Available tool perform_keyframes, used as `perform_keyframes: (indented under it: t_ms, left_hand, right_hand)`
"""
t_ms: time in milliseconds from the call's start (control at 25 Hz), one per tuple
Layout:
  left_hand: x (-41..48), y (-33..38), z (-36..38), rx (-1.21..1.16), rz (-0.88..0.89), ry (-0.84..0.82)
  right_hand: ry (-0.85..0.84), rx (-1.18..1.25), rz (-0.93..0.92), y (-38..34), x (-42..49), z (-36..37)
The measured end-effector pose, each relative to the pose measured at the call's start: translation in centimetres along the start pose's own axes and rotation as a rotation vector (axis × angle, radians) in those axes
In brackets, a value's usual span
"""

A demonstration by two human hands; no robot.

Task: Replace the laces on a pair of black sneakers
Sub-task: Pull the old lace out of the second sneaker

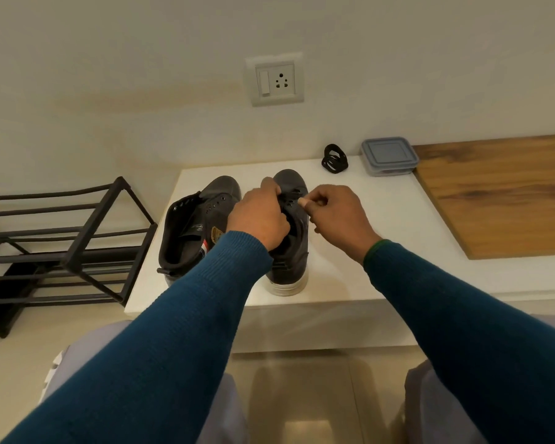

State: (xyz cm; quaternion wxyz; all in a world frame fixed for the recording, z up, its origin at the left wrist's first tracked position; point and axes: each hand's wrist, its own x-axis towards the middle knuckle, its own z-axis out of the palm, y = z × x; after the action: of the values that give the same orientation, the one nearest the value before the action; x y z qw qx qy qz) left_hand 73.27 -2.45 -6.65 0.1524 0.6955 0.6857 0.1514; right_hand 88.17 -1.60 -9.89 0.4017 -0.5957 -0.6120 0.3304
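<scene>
Black canvas sneaker [287, 267] at the white tabletop's [366, 219] front edge: left hand [259, 216] is gripping it, right hand [337, 216] is pinching its black lace [293, 196].

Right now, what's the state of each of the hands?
Left hand: grips the sneaker at its eyelets.
Right hand: fingers curled, apparently pinching the lace.

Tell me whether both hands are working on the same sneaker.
Yes: the left hand grips the right sneaker by its eyelets, and the right hand pinches a lace over that same shoe.
</scene>
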Motion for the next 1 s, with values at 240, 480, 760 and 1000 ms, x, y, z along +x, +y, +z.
perform_keyframes:
  t_ms: [240,480,760,1000]
  left_hand:
    - [0.5,-0.7,0.0,-0.005,-0.026,0.061]
    - [0.8,-1.8,-0.7,-0.369,-0.116,0.039]
    - [1.4,-3.5,-6.5,-1.845,-0.297,0.497]
    - [1.1,-4.5,-3.9,-0.162,-0.266,0.07]
  right_hand:
    - [0.086,1.022,0.061,-4.3,0.8,-4.3]
    - [0.196,1.661,-0.092,-5.7,1.6,-10.3]
    - [0.301,1.183,0.058,-4.0,2.5,-7.4]
    - [0.068,0.04,0.265,-0.8,2.6,-4.8]
